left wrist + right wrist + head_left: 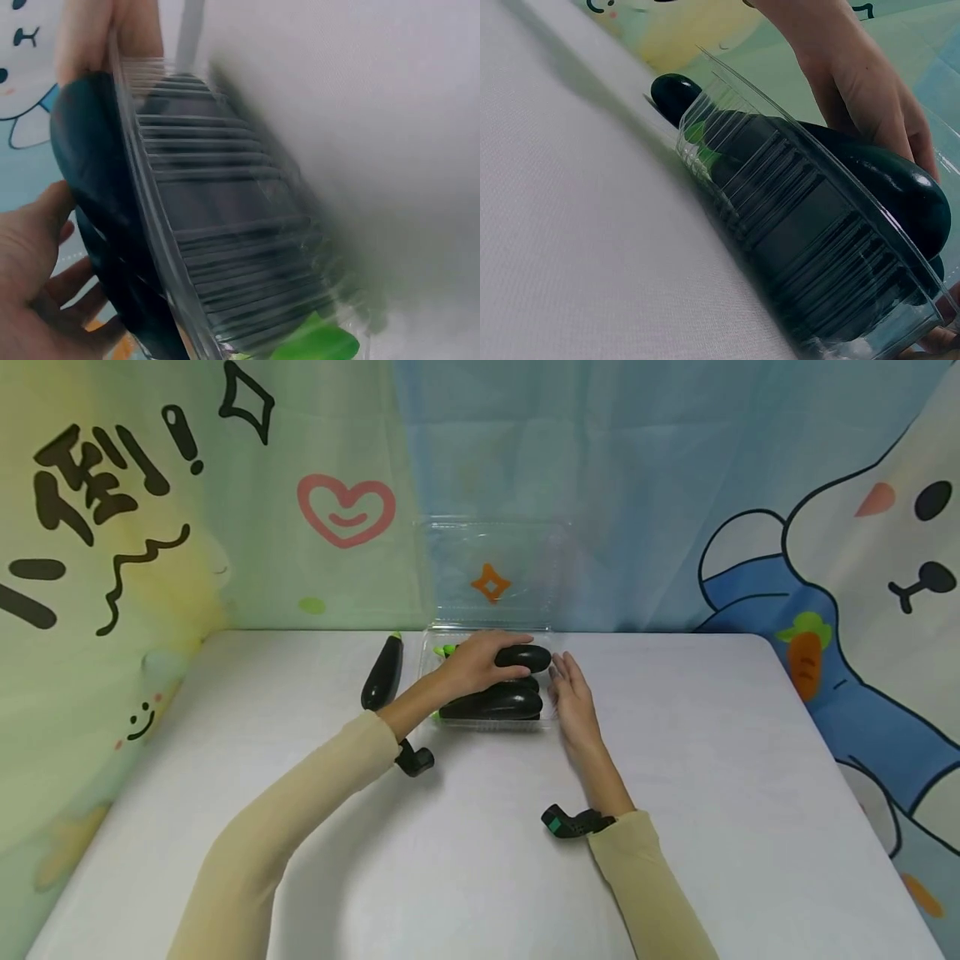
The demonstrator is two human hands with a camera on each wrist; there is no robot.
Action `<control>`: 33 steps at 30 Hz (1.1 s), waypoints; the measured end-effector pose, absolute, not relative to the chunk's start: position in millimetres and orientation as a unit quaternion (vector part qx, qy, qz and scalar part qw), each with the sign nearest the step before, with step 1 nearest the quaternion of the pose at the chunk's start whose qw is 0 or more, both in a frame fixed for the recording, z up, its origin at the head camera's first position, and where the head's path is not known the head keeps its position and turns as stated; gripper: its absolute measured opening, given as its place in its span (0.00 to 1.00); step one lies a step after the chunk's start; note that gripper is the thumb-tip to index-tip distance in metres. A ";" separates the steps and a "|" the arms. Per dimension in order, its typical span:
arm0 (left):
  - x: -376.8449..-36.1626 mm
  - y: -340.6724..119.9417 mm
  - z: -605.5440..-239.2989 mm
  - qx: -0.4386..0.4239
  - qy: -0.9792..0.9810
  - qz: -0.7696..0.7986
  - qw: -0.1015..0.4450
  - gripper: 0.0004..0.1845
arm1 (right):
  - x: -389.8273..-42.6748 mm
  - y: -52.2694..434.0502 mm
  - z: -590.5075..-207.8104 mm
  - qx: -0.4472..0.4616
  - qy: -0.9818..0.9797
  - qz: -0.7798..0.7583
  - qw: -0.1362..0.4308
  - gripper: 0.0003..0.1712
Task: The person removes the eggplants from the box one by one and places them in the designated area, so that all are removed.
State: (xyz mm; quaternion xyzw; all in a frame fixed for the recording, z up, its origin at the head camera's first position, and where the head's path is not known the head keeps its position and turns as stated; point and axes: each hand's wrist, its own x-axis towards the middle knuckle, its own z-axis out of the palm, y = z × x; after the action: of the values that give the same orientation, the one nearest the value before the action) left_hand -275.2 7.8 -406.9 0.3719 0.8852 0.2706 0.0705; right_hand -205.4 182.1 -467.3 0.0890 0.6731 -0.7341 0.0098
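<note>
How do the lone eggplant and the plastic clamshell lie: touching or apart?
Apart: the head view shows white tabletop between the lone eggplant and the plastic clamshell.

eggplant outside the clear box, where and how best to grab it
Take the loose eggplant round its middle, probably from above: it lies on the table, green end farthest, long sides uncovered, while the left forearm crowds its wide end.

Held eggplant (525,657) partly hidden by left fingers (504,638), sleeves (300,802) cut off below
</note>
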 end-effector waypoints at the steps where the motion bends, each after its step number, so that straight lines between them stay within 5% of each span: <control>1: -276.5 8.6 -407.3 0.377 0.883 0.270 0.073 0.31 | -205.4 182.1 -466.5 0.089 0.671 -0.736 0.011 0.32; 20: -281.8 16.2 -410.6 0.379 0.893 0.219 0.105 0.35 | -198.8 177.9 -450.2 0.092 0.678 -0.729 0.021 0.33; 33: -275.7 3.0 -385.1 0.363 0.903 0.219 0.065 0.34 | -202.2 182.0 -462.8 0.086 0.673 -0.734 0.014 0.33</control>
State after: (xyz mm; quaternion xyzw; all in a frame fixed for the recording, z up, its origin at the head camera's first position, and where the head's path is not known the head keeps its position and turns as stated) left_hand -275.7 3.0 -385.1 0.3629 0.9033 0.2193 0.0646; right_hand -202.2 182.0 -462.8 0.0858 0.6731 -0.7344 0.0143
